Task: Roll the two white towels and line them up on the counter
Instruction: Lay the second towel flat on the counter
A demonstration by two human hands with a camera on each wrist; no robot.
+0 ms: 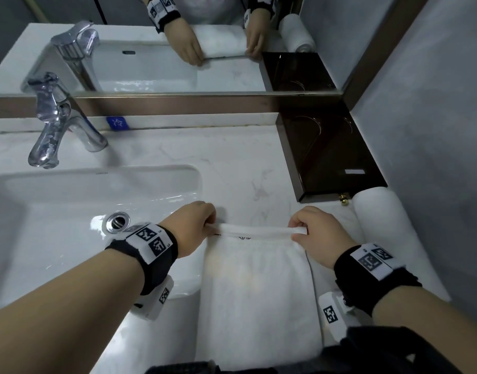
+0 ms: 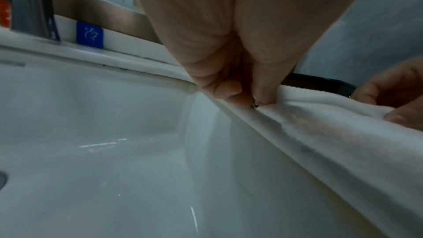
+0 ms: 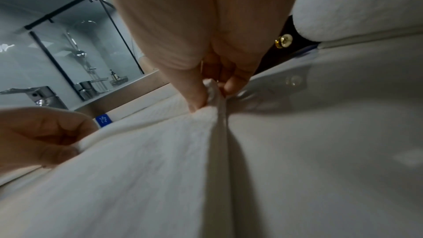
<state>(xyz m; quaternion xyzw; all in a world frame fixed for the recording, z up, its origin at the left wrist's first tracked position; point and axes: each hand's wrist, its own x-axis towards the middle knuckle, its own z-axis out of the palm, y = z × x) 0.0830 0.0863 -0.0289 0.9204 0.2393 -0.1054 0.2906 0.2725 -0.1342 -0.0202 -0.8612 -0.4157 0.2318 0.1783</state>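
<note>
Both hands pinch the far edge of the flat towel (image 1: 259, 287), the left hand (image 1: 194, 225) at one corner and the right hand (image 1: 317, 233) at the other, with the first turn barely started; it lies on the counter (image 1: 232, 163) between the sink (image 1: 69, 201) and the finished roll (image 1: 385, 228). If one hand turns faster, I'd expect a skewed, cone-shaped roll. The left corner sits close to the sink's rim and could slip in.

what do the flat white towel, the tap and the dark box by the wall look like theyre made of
Flat white towel: soft looped cotton terry, seemingly; matte, fuzzy pile, woven hem band.
Silvery tap: chromed metal; mirror-bright reflections.
Dark brown box: glossy, maybe lacquered wood or acrylic; its top reflects the wall edge, and it carries a small brass knob.
</note>
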